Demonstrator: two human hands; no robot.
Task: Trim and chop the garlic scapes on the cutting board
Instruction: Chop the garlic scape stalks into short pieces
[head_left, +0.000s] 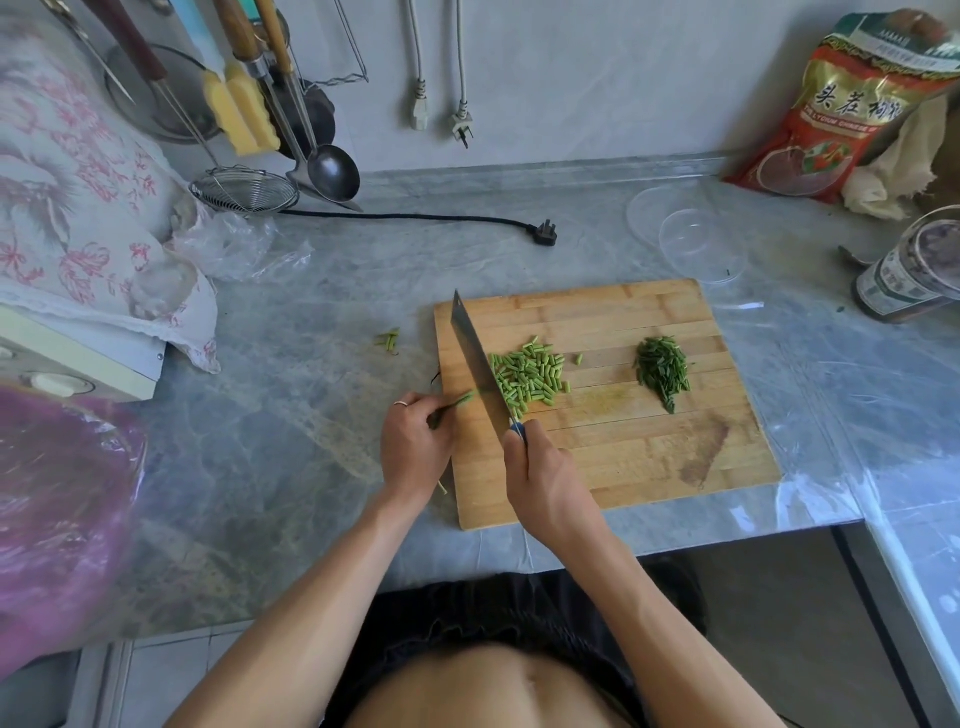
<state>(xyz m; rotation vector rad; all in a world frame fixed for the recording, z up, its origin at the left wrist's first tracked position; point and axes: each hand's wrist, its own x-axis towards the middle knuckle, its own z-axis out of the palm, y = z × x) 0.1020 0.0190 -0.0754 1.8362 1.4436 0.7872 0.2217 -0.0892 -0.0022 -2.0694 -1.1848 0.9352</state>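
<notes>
A wooden cutting board (649, 457) lies on the grey marble counter. My left hand (413, 447) pinches the last short garlic scapes (460, 402) at the board's left edge. My right hand (545, 483) grips the blue handle of a cleaver (475, 358), whose blade stands edge-down on the board just right of the scape ends. A heap of light green chopped scape pieces (527, 376) lies right of the blade. A smaller heap of dark green chopped tips (664, 370) sits further right.
A few trimmed scape bits (388, 340) lie on the counter left of the board. A black plug and cord (545, 232) run behind it. Clear plastic lids (701, 244) and a jar (914, 275) stand at the right, a plastic bag (239, 244) and wire strainer (244, 189) at the left.
</notes>
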